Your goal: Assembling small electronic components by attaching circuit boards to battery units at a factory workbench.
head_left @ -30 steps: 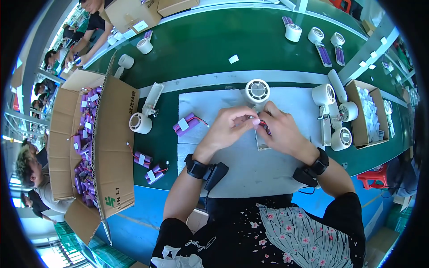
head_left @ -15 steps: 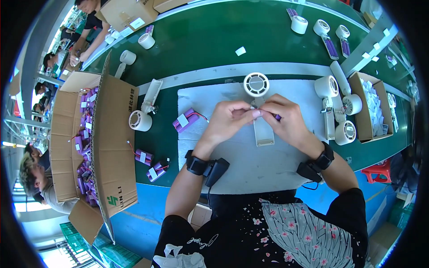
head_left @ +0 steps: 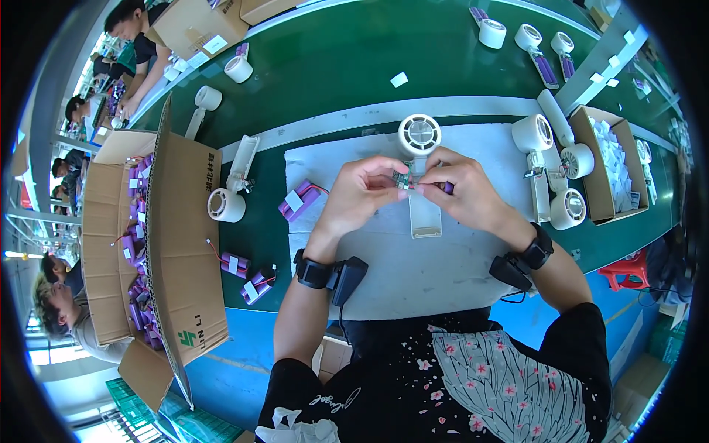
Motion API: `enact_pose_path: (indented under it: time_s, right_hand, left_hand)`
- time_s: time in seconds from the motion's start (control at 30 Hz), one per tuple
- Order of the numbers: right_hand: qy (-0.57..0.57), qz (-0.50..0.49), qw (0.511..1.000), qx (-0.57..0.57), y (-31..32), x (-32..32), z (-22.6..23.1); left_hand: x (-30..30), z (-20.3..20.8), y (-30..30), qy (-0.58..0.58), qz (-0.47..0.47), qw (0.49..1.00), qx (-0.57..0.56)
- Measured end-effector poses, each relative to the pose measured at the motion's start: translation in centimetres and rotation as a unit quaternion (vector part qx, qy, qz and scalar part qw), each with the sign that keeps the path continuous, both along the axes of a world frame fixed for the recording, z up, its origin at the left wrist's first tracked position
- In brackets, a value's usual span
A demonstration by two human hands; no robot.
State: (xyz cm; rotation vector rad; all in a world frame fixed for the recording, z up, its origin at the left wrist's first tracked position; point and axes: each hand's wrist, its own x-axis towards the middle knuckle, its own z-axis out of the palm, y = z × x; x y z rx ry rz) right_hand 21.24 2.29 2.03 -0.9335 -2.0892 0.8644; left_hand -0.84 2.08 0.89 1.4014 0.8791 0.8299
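Head view, my left hand (head_left: 362,193) and right hand (head_left: 464,193) both pinched shut on a small circuit board (head_left: 404,179) above the white fan housing (head_left: 421,166), open cardboard box (head_left: 148,236) of purple battery packs (head_left: 136,255) at left, small carton (head_left: 591,133) of white pieces (head_left: 614,166) at right

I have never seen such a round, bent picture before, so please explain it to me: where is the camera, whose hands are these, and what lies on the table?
The camera sits on the person's head and looks down; its wide lens bends straight edges. The two forearms from below are that person's own. The left hand and right hand together pinch a small circuit board above a white handheld fan lying on a grey mat. Left of the mat lies a purple battery pack. More white fan parts lie to the right, and an open cardboard box of battery packs stands on the left. Other people work nearby.
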Motion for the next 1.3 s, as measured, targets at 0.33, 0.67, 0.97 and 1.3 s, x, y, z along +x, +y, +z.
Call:
enact_pose_path:
  time_s: [0.33, 0.67, 0.97, 1.3]
  right_hand:
    - [0.012, 0.003, 1.0, 0.003, 0.2, 0.1, -0.3]
    - [0.026, -0.022, 0.998, 0.051, -0.2, 0.1, -0.5]
    - [0.035, -0.066, 0.997, -0.02, -0.8, -0.6, 0.4]
    - [0.031, -0.083, 0.992, 0.087, -0.2, -0.2, -1.0]
  left_hand:
    - [0.9, -0.2, -0.5, -0.018, 0.055, 0.997, 0.046]
    - [1.6, -0.1, -0.8, 0.021, 0.08, 0.987, 0.136]
    - [1.8, -0.5, -0.9, 0.066, 0.072, 0.987, 0.131]
    - [2.0, -0.9, -1.0, 0.007, 0.096, 0.99, 0.107]
